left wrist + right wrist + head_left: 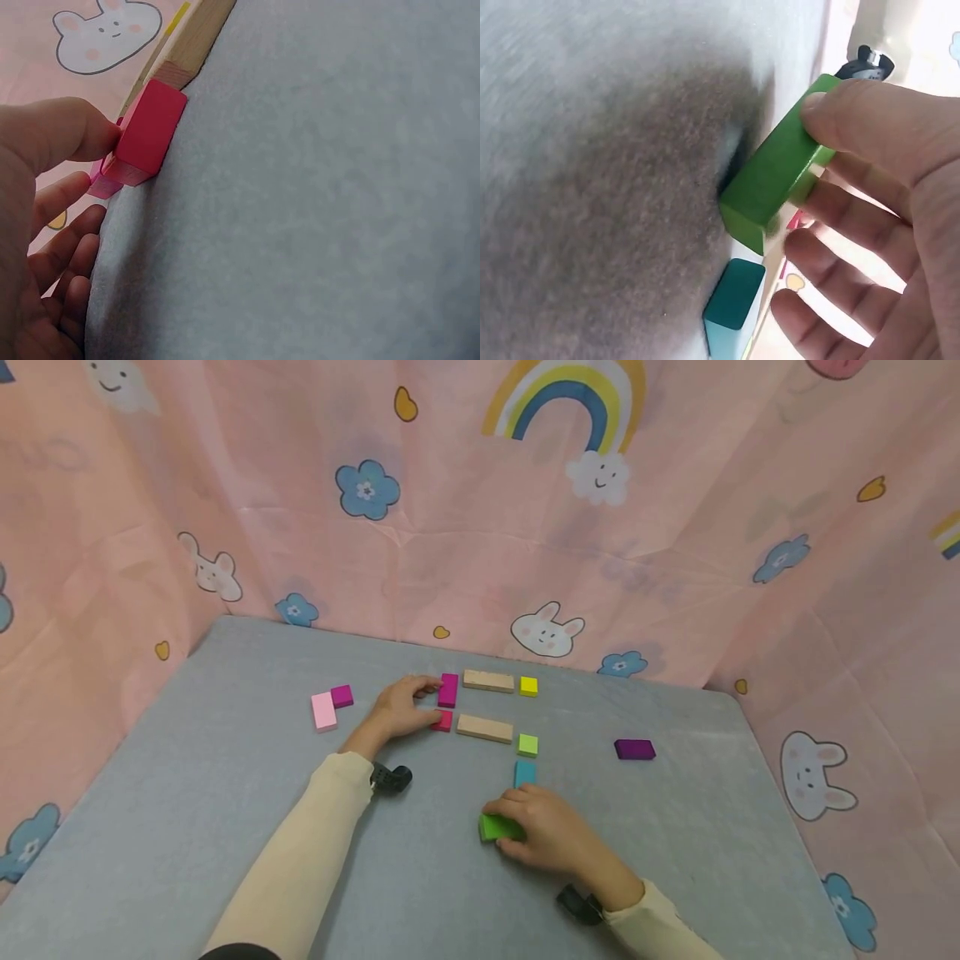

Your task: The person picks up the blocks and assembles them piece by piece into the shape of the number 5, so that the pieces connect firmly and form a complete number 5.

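Note:
My right hand (555,831) grips a green block (498,828) between thumb and fingers, just in front of a blue block (526,773). In the right wrist view, the green block (780,161) is held tilted, one end near the teal-looking blue block (736,292). My left hand (397,708) is at the left of the row, its thumb touching a red block (446,722) and its index finger beside a magenta block (448,691). The left wrist view shows the thumb against the red block (154,127), the other fingers spread loosely.
Two wooden blocks (488,682) (485,728) lie parallel, with yellow (528,687) and lime (528,745) blocks to their right. A pink block (324,712) and a small magenta block (342,696) lie left; a purple block (635,749) lies right. A patterned curtain (450,568) borders the grey table (712,843).

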`<move>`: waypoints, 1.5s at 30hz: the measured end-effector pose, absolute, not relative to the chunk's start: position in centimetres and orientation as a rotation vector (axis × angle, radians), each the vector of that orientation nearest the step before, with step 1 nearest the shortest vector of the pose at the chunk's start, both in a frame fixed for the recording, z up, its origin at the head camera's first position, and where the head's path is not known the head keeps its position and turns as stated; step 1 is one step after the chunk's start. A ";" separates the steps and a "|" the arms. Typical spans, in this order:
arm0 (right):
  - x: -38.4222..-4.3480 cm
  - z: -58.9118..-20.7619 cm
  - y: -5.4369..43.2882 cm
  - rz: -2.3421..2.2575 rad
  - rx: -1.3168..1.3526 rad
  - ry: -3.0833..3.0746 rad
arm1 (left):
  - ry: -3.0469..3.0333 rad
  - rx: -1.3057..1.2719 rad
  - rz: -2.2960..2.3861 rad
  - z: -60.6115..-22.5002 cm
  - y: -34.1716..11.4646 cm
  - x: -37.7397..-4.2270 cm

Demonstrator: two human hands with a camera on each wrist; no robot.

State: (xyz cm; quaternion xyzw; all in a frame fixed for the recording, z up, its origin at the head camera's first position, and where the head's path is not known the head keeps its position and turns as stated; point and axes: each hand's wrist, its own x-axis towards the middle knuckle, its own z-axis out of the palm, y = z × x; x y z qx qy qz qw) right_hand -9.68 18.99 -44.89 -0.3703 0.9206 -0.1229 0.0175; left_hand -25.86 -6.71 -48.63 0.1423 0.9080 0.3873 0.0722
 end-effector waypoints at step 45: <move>-10.2 -45.8 21.7 -0.445 -1.042 2.947 | 2.716 0.411 1.190 -48.7 -6.7 -25.9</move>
